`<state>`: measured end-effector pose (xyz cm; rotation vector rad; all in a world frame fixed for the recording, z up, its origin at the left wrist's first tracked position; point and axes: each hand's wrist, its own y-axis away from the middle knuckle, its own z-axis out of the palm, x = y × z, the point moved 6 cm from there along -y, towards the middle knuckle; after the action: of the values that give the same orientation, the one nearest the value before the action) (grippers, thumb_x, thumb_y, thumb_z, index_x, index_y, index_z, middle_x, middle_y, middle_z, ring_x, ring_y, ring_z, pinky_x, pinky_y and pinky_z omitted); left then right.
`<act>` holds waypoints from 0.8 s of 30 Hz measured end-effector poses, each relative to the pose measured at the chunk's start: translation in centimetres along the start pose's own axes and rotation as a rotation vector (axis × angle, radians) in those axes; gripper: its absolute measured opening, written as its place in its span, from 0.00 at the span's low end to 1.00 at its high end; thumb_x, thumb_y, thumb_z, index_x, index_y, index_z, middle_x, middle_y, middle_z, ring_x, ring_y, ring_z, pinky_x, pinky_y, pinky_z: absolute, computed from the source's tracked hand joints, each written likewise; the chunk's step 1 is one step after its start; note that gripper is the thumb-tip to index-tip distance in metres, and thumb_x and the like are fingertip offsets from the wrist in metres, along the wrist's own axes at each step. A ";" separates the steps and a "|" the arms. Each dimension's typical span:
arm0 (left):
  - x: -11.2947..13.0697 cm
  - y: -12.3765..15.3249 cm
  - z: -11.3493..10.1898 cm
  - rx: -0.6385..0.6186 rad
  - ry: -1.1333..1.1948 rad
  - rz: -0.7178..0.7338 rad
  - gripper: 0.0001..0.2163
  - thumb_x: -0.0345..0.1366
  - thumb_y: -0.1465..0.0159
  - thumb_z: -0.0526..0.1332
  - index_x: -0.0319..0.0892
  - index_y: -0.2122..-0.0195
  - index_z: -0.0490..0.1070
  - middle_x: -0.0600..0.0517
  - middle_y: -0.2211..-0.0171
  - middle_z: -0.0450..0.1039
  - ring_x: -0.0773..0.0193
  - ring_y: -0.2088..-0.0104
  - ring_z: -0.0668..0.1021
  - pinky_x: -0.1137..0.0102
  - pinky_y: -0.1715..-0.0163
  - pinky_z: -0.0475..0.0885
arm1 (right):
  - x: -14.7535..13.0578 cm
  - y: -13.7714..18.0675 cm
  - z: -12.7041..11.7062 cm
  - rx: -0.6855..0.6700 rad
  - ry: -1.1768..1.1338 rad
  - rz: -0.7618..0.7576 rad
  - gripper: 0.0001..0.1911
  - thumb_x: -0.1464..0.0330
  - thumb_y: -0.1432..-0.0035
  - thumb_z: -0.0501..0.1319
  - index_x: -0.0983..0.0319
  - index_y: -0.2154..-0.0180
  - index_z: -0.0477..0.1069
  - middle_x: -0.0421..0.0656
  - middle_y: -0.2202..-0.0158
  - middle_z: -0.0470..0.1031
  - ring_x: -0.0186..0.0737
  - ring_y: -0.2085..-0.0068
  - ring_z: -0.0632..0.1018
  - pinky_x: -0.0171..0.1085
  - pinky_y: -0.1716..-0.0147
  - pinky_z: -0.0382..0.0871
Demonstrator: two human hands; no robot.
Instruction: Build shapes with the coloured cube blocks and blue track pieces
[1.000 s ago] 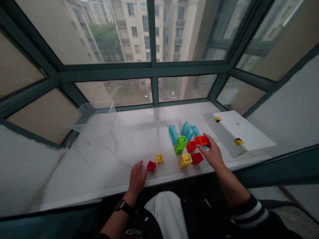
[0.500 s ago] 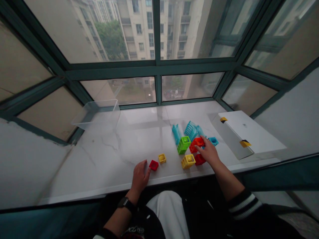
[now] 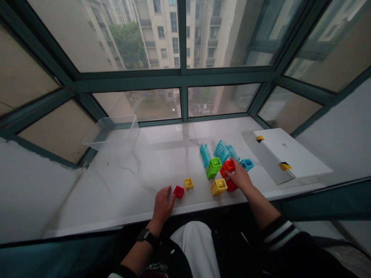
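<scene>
On the marble sill ahead of you, your right hand is at about 1 o'clock, its fingers on an orange-red hollow block. You may be gripping it, but I can't tell from this view. A darker red block lies just under your palm. Your left hand is at about 12 o'clock, relaxed and empty, with its fingertips just beside a small red block. The orange-red block looks like light, stiff, hollow plastic, so expect little weight and no give. It may skid on the polished stone, so I'd pinch it by two opposite walls rather than press from above. Close by are a green block, a yellow block, and a teal block. Teal ribbed pieces lie just behind them.
</scene>
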<state>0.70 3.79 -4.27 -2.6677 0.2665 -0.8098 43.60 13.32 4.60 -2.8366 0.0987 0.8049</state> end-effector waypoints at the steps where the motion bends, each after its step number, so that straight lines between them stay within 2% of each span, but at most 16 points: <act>1: 0.0 0.0 0.0 -0.002 0.000 -0.001 0.20 0.48 0.26 0.54 0.45 0.38 0.66 0.41 0.43 0.75 0.48 0.42 0.77 0.49 0.40 0.72 | -0.1 0.0 0.0 -0.003 0.007 0.005 0.39 0.65 0.44 0.66 0.61 0.33 0.61 0.56 0.39 0.75 0.59 0.41 0.78 0.56 0.41 0.73; 16: 0.2 -0.2 0.0 -0.024 0.042 -0.020 0.20 0.48 0.26 0.55 0.45 0.40 0.69 0.40 0.43 0.76 0.46 0.41 0.76 0.45 0.38 0.70 | 0.1 0.0 -0.1 0.033 -0.003 0.009 0.38 0.64 0.45 0.66 0.60 0.33 0.62 0.55 0.40 0.76 0.60 0.42 0.79 0.56 0.42 0.73; 24: 0.5 -0.4 -0.3 -0.017 0.051 -0.023 0.20 0.49 0.27 0.56 0.45 0.40 0.70 0.41 0.44 0.77 0.47 0.42 0.77 0.47 0.39 0.71 | 0.1 0.2 0.0 0.031 -0.008 -0.001 0.39 0.64 0.45 0.66 0.60 0.32 0.60 0.55 0.39 0.75 0.59 0.41 0.78 0.57 0.42 0.72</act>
<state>0.95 3.92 -3.64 -2.6738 0.2567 -0.8876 43.67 13.11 4.56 -2.8039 0.1082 0.8072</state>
